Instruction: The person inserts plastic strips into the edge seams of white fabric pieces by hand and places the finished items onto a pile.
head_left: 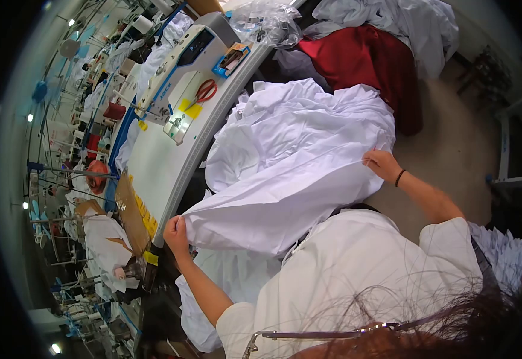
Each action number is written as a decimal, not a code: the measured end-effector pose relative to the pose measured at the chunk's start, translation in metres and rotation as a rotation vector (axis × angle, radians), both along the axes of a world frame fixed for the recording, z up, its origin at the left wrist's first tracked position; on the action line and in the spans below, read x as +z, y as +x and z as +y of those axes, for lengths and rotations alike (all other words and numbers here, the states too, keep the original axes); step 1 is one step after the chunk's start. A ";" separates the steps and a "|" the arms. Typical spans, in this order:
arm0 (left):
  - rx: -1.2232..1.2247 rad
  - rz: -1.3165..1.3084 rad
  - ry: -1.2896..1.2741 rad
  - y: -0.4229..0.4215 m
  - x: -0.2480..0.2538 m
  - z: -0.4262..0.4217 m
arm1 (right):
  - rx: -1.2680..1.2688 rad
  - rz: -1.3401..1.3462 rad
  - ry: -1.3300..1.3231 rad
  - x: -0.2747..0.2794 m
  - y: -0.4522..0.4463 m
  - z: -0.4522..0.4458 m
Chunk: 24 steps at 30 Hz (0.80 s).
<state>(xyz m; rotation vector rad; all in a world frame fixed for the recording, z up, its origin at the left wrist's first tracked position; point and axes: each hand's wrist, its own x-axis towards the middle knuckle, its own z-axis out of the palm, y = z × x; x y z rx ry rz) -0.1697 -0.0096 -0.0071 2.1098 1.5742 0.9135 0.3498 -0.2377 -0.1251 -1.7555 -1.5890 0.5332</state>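
A large piece of white fabric is stretched between my two hands, in front of my body. My left hand pinches one corner close to the edge of the sewing table. Farther up on the right, my right hand grips the opposite edge, with a dark band on its wrist. Behind the stretched part, a heap of crumpled white cloth lies against the table, and I cannot tell where one piece ends and another begins.
A sewing machine stands on the table, with red-handled scissors and a small blue-and-orange box beside it. Red fabric and more white cloth are piled beyond. Another white bundle is at the right.
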 end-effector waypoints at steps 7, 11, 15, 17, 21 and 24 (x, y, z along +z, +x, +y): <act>0.033 0.102 -0.012 0.008 0.006 -0.003 | 0.011 0.030 -0.191 -0.051 -0.008 -0.007; 0.015 0.108 -0.035 0.003 0.004 -0.002 | 0.104 -0.095 -0.104 -0.051 -0.015 0.003; 0.058 0.099 -0.074 0.007 0.006 -0.003 | -0.038 -0.089 -0.013 -0.062 -0.001 0.050; 0.061 0.103 -0.068 0.007 0.006 -0.002 | -0.027 -0.092 -0.051 -0.068 0.004 0.069; 0.063 0.084 -0.091 0.003 0.003 -0.004 | 0.050 0.020 -0.315 -0.080 0.007 0.094; 0.065 0.064 -0.101 0.000 0.002 -0.006 | 0.094 -0.173 -0.324 -0.082 0.008 0.097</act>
